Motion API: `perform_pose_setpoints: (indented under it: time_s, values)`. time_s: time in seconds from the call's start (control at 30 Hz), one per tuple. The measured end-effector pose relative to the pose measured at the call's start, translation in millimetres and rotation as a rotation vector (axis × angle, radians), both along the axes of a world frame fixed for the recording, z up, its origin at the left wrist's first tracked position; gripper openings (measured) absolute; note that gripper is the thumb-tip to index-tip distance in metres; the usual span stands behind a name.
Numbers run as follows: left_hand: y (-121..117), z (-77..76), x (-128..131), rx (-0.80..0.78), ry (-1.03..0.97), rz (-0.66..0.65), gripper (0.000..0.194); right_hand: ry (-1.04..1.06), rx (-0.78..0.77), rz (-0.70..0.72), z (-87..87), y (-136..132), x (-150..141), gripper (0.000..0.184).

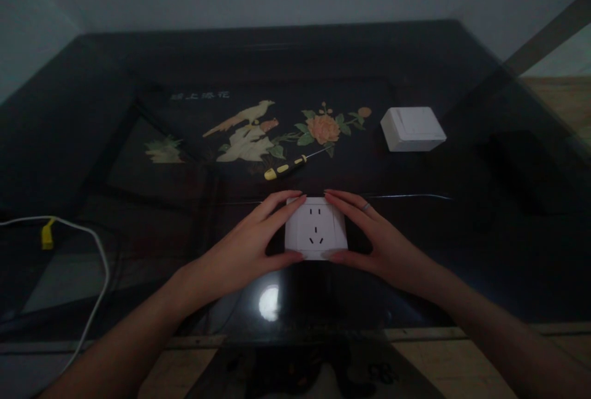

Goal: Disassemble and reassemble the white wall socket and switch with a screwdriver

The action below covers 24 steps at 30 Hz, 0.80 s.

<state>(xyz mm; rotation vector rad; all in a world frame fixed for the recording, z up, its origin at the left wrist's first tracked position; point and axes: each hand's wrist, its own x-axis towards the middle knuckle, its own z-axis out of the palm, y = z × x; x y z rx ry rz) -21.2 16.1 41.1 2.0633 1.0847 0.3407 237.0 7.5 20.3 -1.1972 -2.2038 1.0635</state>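
A white wall socket (pixel 316 228) with five slots faces up at the front middle of the dark glossy table. My left hand (pixel 265 229) grips its left side, fingers on the far edge and thumb on the near edge. On the right side my right hand (pixel 369 226), with a ring on one finger, holds it the same way. Beyond the hands lies a screwdriver (pixel 289 167) with a yellow and black handle, its shaft pointing right. Whether the socket rests on the tabletop or is slightly raised, I cannot tell.
A white box-shaped switch (pixel 413 128) sits at the right on the table (pixel 323 54), whose top bears a bird and flower picture. At the left a white cable (pixel 102 251) with a yellow tag (pixel 47 234) hangs over the front edge.
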Motion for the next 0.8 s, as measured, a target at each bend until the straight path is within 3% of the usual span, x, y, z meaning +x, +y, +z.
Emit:
perform_pose_setpoints:
  time_s: [0.8]
  values:
    - [3.6, -5.7, -5.6, 0.029, 0.073, -0.064, 0.085, -0.137, 0.092, 0.054, 5.4, 5.3, -0.9, 0.08]
